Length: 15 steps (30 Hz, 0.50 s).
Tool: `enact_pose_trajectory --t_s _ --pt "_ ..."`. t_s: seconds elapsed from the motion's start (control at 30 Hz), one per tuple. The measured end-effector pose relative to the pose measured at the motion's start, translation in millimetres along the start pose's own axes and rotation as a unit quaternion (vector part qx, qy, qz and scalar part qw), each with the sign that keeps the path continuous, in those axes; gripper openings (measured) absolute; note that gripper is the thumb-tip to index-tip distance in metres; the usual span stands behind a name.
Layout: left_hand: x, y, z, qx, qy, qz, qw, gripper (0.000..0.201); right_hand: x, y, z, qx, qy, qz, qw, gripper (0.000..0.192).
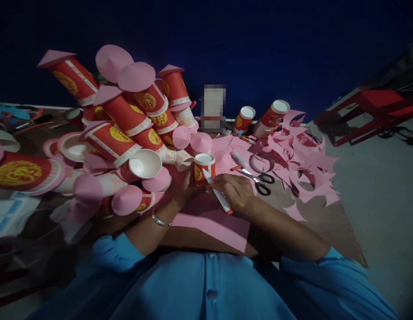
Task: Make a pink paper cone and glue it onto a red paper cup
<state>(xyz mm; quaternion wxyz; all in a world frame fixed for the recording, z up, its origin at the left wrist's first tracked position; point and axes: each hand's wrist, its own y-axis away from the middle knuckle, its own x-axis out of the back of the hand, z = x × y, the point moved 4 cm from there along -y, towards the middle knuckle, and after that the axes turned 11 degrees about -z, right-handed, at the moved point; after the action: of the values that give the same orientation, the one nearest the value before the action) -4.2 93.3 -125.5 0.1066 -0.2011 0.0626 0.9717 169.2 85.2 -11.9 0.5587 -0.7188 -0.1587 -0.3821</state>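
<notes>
While the room behind is dark blue and dim, the low brown cardboard work surface [326,222] fills the middle of the view, with a grey floor to its right. On its left half sits a big heap of red paper cups with gold print and pink paper cone lids [126,115], stacked and tilted every way, some lying on their sides with white insides showing. To the right lies a spread of pink paper offcuts [306,164], jagged and overlapping. A flat pink paper sheet [213,224] lies just in front of the person, under both hands. Far right stands a red stool frame [369,106], well apart from the surface. Two more red cups with white lids [264,118] stand at the back edge. Black-handled scissors [261,181] lie just right of the hands, beside a ring of tape.

The left hand [181,189] is wrapped around a small red paper cup with a gold emblem [204,168], upright on the pink sheet; fingers closed on its side, though the dim light makes the exact contact hard to read. The right hand [235,191] is clamped on a white glue stick with an orange end [217,192], its tip touching the cup's side.
</notes>
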Motion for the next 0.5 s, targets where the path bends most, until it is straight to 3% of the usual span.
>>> enact_pose_trajectory --t_s 0.23,0.5 --pt "-16.8 -5 20 0.002 -0.020 -0.063 0.998 0.066 1 5 4 -0.025 -0.012 0.005 1.000 0.012" --pt "-15.9 -8 15 -0.022 -0.006 -0.051 0.998 0.056 2 5 12 -0.043 -0.035 0.008 0.998 0.015"
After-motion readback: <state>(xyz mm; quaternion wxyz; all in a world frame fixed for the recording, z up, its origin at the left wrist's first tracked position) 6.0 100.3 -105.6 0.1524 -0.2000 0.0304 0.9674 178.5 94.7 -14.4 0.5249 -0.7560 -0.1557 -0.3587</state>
